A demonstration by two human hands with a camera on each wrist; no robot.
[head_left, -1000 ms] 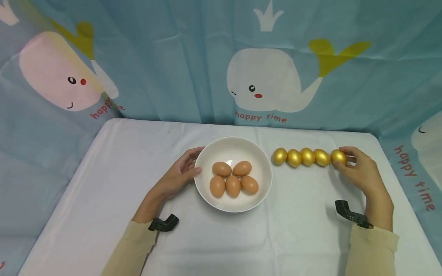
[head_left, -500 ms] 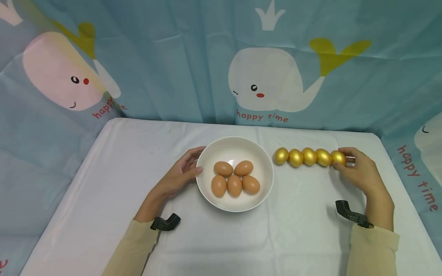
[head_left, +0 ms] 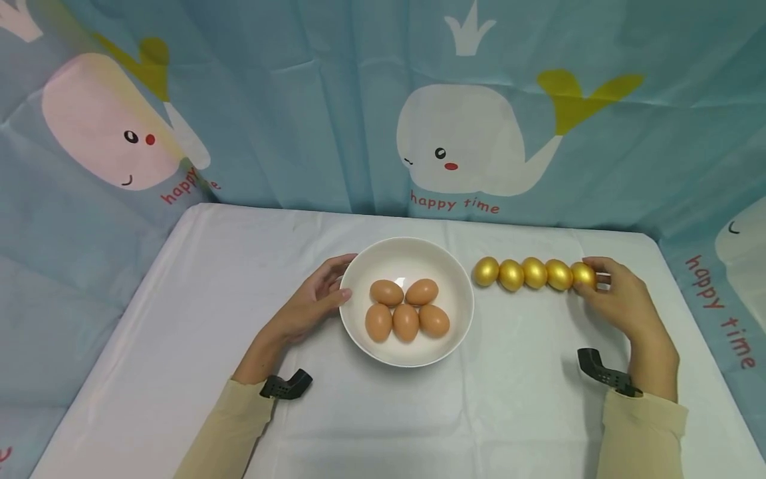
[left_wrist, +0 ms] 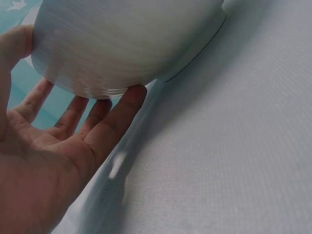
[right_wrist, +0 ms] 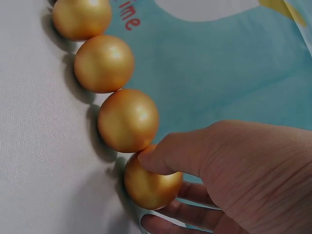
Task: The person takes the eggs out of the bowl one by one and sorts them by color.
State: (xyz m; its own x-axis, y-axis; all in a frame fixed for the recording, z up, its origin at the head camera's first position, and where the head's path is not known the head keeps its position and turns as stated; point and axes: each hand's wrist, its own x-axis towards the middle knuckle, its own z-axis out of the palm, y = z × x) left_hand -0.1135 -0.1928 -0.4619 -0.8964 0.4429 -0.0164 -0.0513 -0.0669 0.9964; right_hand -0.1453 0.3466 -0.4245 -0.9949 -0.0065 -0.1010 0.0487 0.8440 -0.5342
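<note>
A white bowl [head_left: 409, 254] stands mid-table with several brown eggs [head_left: 405, 321] inside. My left hand [head_left: 311, 303] rests against its left side, thumb on the rim and straight fingers under the wall; the left wrist view shows the bowl [left_wrist: 131, 39] above those fingers [left_wrist: 117, 117]. To the right lies a row of several golden eggs [head_left: 534, 273]. My right hand [head_left: 616, 299] pinches the rightmost golden egg [head_left: 583, 274] between thumb and fingers. In the right wrist view the thumb [right_wrist: 170, 153] presses on top of that egg [right_wrist: 151, 187], with the other golden eggs [right_wrist: 127, 119] lined up beyond.
The table wears a white cloth [head_left: 209, 299]. A blue curtain with whale prints [head_left: 473, 140] hangs behind and around the table. Black wrist mounts [head_left: 287, 386] sit on both beige sleeves.
The right hand and the rightmost golden egg have shifted slightly left, closing against the row. The left hand and bowl have not moved.
</note>
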